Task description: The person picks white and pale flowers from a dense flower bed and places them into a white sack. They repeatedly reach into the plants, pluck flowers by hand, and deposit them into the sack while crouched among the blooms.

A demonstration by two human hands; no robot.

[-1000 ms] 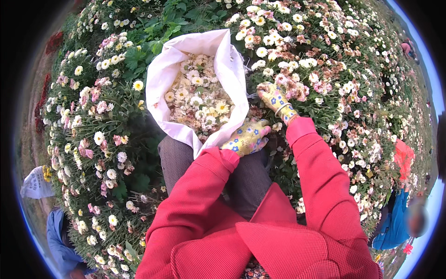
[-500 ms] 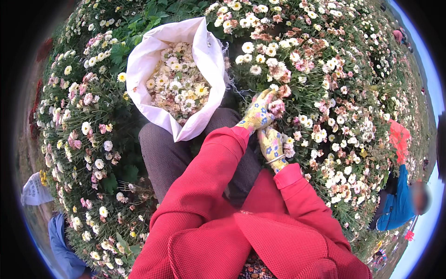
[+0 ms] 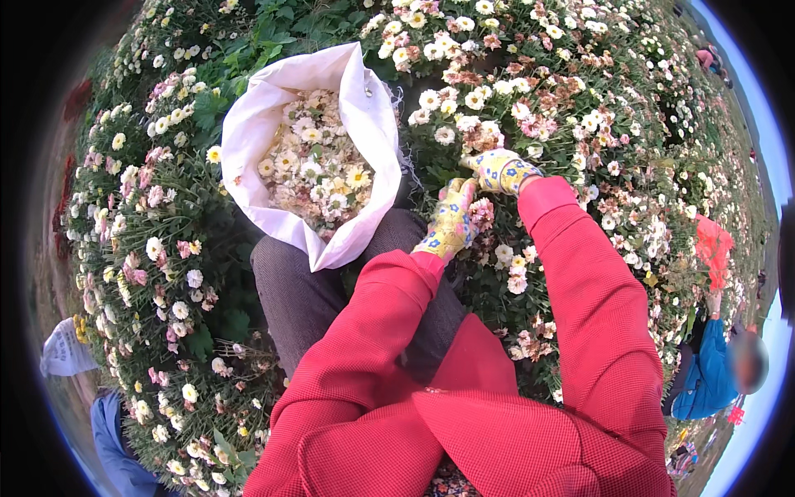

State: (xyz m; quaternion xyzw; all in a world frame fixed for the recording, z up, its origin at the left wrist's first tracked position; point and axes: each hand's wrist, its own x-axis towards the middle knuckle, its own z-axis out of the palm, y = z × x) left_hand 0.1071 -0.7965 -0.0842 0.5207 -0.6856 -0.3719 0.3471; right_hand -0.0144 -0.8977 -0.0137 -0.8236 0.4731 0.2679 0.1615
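My left hand (image 3: 448, 222), in a yellow flowered glove, reaches into the plants right of the sack. Its fingers are bent together, and what they hold, if anything, is hidden. Just above and to the right, my right hand (image 3: 503, 171), in a matching glove, has its fingers closed at white and faded chrysanthemums; what is in them is covered. A pinkish chrysanthemum cluster (image 3: 481, 214) sits beside my left hand. By my knees stands a white sack (image 3: 371, 124), its rim rolled outward, with many picked chrysanthemum heads (image 3: 310, 170) inside.
Dense rows of flowering chrysanthemums (image 3: 170, 224) lie on both sides. Green leafy plants (image 3: 273, 33) grow beyond the sack. A person in blue (image 3: 704, 373) is at the far right, near a red-orange bag (image 3: 714, 248). Blue cloth (image 3: 116, 447) shows at the lower left.
My right hand has moved up and away from below my left hand to the blossoms above it. My left hand has drawn slightly back toward me.
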